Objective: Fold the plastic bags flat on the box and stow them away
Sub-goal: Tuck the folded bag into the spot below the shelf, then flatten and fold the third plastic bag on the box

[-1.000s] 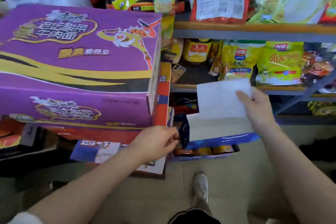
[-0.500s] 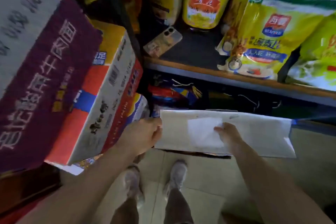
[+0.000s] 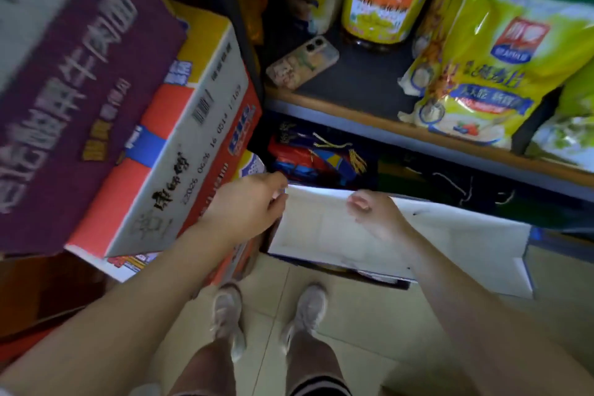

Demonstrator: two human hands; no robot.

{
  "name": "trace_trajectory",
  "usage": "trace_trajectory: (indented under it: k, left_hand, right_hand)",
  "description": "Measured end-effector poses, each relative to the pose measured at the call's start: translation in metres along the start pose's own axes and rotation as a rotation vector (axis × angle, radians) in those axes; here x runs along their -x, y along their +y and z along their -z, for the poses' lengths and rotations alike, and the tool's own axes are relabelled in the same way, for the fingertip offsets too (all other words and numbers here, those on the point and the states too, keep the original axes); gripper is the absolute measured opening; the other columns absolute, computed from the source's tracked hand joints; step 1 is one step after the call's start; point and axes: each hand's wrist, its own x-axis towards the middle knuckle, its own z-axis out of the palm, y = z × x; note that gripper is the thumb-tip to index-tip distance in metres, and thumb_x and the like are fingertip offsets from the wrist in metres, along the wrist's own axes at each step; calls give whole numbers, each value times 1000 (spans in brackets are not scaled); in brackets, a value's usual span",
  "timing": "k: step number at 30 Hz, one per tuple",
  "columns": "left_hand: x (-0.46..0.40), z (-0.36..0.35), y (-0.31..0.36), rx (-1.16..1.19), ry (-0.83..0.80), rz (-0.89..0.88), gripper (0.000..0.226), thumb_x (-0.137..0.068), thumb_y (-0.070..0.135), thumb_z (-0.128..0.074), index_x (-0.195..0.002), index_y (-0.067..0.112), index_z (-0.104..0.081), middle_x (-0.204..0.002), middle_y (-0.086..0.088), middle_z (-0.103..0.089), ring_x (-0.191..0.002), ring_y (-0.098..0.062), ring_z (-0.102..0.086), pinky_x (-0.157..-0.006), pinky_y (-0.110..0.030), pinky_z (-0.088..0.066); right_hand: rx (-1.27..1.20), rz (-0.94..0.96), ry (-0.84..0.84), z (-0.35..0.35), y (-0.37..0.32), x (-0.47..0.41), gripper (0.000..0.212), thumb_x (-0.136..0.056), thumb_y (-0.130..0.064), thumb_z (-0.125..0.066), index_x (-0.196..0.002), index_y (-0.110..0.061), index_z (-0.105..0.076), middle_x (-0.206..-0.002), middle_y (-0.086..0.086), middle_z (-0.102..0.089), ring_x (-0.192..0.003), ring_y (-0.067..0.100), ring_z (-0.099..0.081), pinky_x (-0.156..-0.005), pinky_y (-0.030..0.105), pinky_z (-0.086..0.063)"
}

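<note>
Head view: purple box (image 3: 74,100) at 10 o'clock, stacked on an orange carton (image 3: 180,145); white folded bag (image 3: 324,228) dead centre, lying on a low box flap, long axis 9-to-3, tilting down toward 4. Judged step: stowing. Left hand (image 3: 244,202) pinches its 9 o'clock edge, right hand (image 3: 376,215) has fingers curled, pressing on top. Next: slide it in flat

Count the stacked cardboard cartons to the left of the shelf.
3 visible: the purple carton on top, the orange-and-white carton beneath it, and a third carton peeking out under that, by the left hand. More may be hidden below.
</note>
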Motion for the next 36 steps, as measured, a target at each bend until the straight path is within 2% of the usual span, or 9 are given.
trace_trajectory:
  k: [2,5,11,17,23,29,32,34,36]
  left_hand:
    - [16,43,18,-14,81,-20,21,-92,26,-48,-108,16,-58,-97,-3,-65,-84,-28,-62,-60,-31,-45]
    - [51,124,46,-73,357,-112,28,-86,35,-43,-97,18,-63,-81,3,-67,-69,-22,-65,-48,-24,-42]
    - [138,267,67,-121,731,-240,27,-84,37,-43,-99,21,-58,-74,7,-65,-61,-17,-61,-47,-28,-48]
    - [163,349,-9,-151,866,2,45,-78,49,-33,-99,20,-59,-69,7,-61,-63,-23,-64,-58,-37,-54]
    - [150,411,-140,-275,765,244,25,-87,33,-53,-105,17,-58,-89,-1,-67,-86,-28,-63,-69,-40,-52]
    - [101,468,-257,-354,603,238,29,-88,34,-50,-110,16,-55,-107,-6,-63,-101,-29,-59,-76,-41,-50]
    - [71,480,-304,-391,412,93,59,-85,58,-34,-129,20,-45,-130,-5,-51,-116,-26,-52,-86,-39,-47]
    - [62,480,-327,-419,260,-12,91,-67,78,-12,-136,25,-38,-142,-3,-40,-124,-24,-44,-95,-37,-44]
    - [55,473,-349,-451,187,-126,104,-61,87,0,-139,28,-34,-146,-2,-35,-128,-23,-40,-101,-36,-40]
  right_hand:
    - [-51,186,7,26,-56,33,5,-92,-21,-55,-92,-21,-60,-92,-1,-64,-74,8,-58,-73,27,-44]
    - [-94,432,51,68,-145,92,12,-91,-15,-56,-86,-25,-60,-78,-11,-63,-70,4,-59,-71,27,-49]
    - [-172,761,121,115,-285,181,19,-93,-17,-53,-78,-25,-61,-65,-7,-60,-53,-2,-52,-56,12,-42]
    - [-107,909,93,91,-395,197,16,-93,-16,-52,-82,-12,-63,-61,-7,-59,-49,1,-51,-52,11,-37]
    - [12,998,172,37,-491,173,23,-89,-18,-56,-69,-29,-56,-58,-10,-59,-55,6,-54,-67,34,-47]
    - [173,852,370,-11,-594,108,13,-89,-29,-55,-88,-19,-64,-82,-2,-67,-82,19,-62,-78,34,-48]
    - [217,799,469,-32,-649,60,16,-89,-25,-54,-95,-13,-64,-99,7,-68,-94,27,-61,-81,36,-48]
    - [277,729,503,-44,-674,31,24,-91,-22,-51,-107,-8,-61,-113,11,-63,-103,28,-58,-84,34,-45]
    - [351,641,491,-53,-689,4,33,-93,-23,-49,-120,-5,-54,-126,13,-56,-112,30,-54,-89,34,-43]
